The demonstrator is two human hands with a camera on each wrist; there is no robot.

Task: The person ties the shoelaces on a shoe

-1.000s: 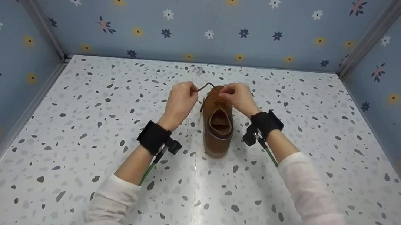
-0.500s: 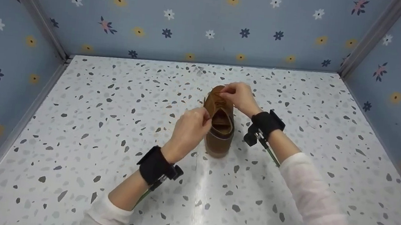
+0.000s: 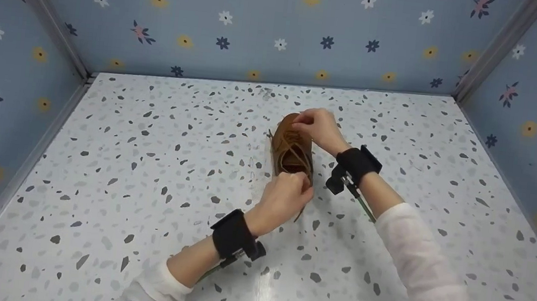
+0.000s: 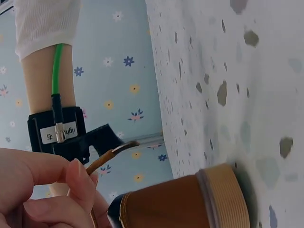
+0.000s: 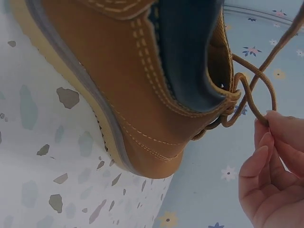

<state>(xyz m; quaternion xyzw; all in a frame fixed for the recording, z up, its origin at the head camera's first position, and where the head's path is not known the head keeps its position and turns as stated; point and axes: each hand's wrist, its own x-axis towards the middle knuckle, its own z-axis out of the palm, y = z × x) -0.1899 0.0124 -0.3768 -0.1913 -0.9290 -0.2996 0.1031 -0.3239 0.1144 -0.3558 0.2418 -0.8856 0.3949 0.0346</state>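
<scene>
Panels (image 3: 256, 29) of flat blue, printed with flowers, stand behind and to both sides of the shoe. Under it spreads your smooth white surface (image 3: 123, 155), flecked with angular grey chips. The shoe (image 5: 128, 99) sits sole-down, toe towards the back panel: brown leather-like upper, rows of pale stitching, a dark padded collar (image 5: 190, 57) and a ridged cream sole (image 4: 230, 199). Your left hand (image 3: 284, 199) is over the shoe's heel, your right hand (image 3: 321, 125) over its toe. Black straps (image 3: 233, 234) wrap both your wrists. Slimmest is the round brown lace (image 4: 100, 162): your left fingers and thumb pinch it near its dark, narrow tip, while your right fingertips clamp a curved loop beside the shoe's opening.
</scene>
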